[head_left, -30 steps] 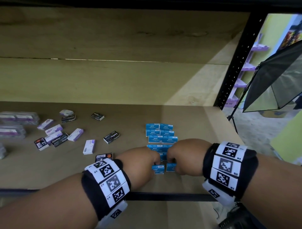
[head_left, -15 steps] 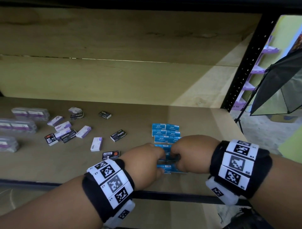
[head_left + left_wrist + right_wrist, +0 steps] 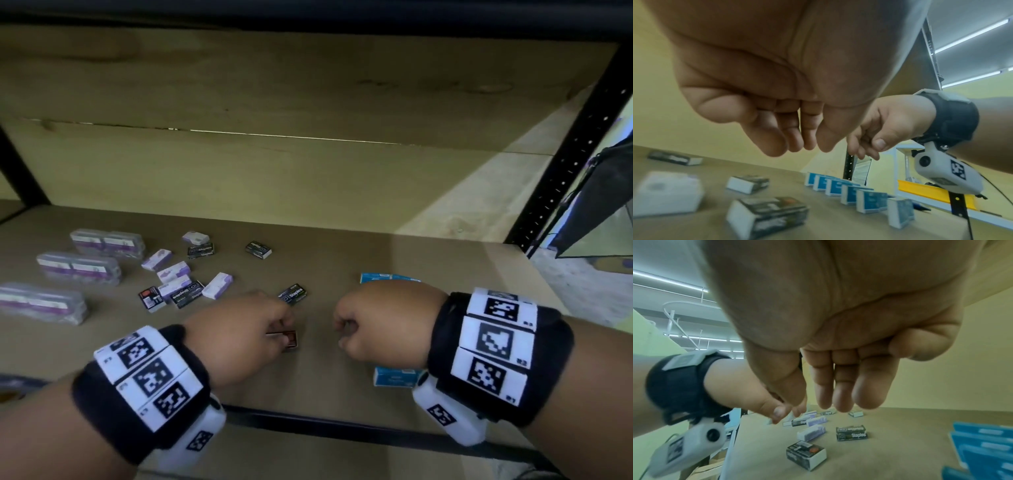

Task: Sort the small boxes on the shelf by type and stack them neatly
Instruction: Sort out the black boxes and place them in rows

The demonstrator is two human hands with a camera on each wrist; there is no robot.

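Observation:
A row of blue boxes point(image 3: 851, 191) stands on the shelf point(image 3: 342, 246), mostly hidden in the head view under my right hand point(image 3: 342, 332), which hovers above them with loosely curled fingers point(image 3: 838, 402) and holds nothing. To its left my left hand point(image 3: 284, 325) hangs just over a black box with a red mark point(image 3: 291, 339), fingers point(image 3: 797, 146) loosely curled and empty. That same black box point(image 3: 805, 456) lies flat on the board. Another black Staples box point(image 3: 293, 294) lies just beyond it.
Several white-and-purple boxes point(image 3: 217, 285) and black boxes lie scattered at the left middle. Three clear plastic packs point(image 3: 78, 269) sit at the far left. A black rail point(image 3: 308, 425) edges the shelf front. A black upright point(image 3: 575, 137) stands at the right.
Both hands have let go of the blue boxes and drawn apart. My left hand has moved left to above the black box; the right has lifted off the blue row.

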